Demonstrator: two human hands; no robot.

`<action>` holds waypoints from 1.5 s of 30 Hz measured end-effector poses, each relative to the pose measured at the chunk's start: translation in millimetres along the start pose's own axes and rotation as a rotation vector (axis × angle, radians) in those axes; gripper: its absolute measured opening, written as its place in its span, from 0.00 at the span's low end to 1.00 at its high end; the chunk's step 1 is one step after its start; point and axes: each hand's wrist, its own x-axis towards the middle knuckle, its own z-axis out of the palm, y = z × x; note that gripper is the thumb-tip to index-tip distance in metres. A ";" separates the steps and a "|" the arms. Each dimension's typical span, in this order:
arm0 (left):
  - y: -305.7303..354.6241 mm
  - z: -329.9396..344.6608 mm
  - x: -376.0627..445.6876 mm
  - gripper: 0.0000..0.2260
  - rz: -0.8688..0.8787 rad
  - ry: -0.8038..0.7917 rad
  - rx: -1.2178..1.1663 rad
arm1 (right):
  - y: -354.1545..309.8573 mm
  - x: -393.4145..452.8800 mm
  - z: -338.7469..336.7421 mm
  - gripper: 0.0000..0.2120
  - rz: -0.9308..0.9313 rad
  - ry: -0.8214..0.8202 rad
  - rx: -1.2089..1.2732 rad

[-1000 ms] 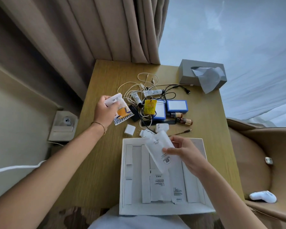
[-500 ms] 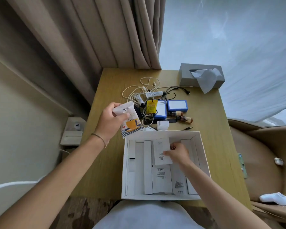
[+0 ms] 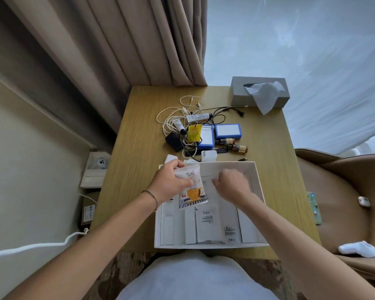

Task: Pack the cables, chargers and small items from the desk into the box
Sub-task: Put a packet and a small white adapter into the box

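Observation:
A white open box (image 3: 259,185) with white card dividers sits at the desk's near edge. My left hand (image 3: 169,182) grips a white sachet (image 3: 192,190) printed with a yellow cup, holding it over the box's far left part. My right hand (image 3: 231,184) is inside the box with its fingers curled; what they hold is hidden. Beyond the box lie tangled white and black cables (image 3: 175,118), a black charger (image 3: 174,141), a white charger (image 3: 208,156), a yellow packet (image 3: 194,133), two tubes, two blue boxes (image 3: 227,131) and two small brown bottles (image 3: 236,147).
A grey tissue box (image 3: 238,92) stands at the desk's far right corner. Curtains hang behind the desk. A brown armchair (image 3: 344,191) with a white sock is on the right. A white cable (image 3: 30,247) runs along the floor at left.
My left hand carried the cup sachet from the desk's left to over the box. My right hand has sunk deeper into the box; the white packet it held is out of sight.

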 end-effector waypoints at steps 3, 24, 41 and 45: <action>-5.8 23.5 4.1 0.15 -0.033 -0.084 0.053 | 5.5 -11.9 -30.2 0.13 -0.092 0.158 0.011; -38.4 152.7 3.0 0.14 0.011 -0.298 0.433 | 49.7 -61.3 -50.5 0.07 -0.051 0.177 0.370; -18.7 122.2 0.8 0.15 0.406 -0.074 0.615 | 49.1 -42.4 -63.5 0.07 -0.061 0.226 0.402; 7.8 101.0 2.1 0.12 0.523 -0.018 0.512 | 45.5 -25.0 -77.5 0.06 -0.030 0.269 0.390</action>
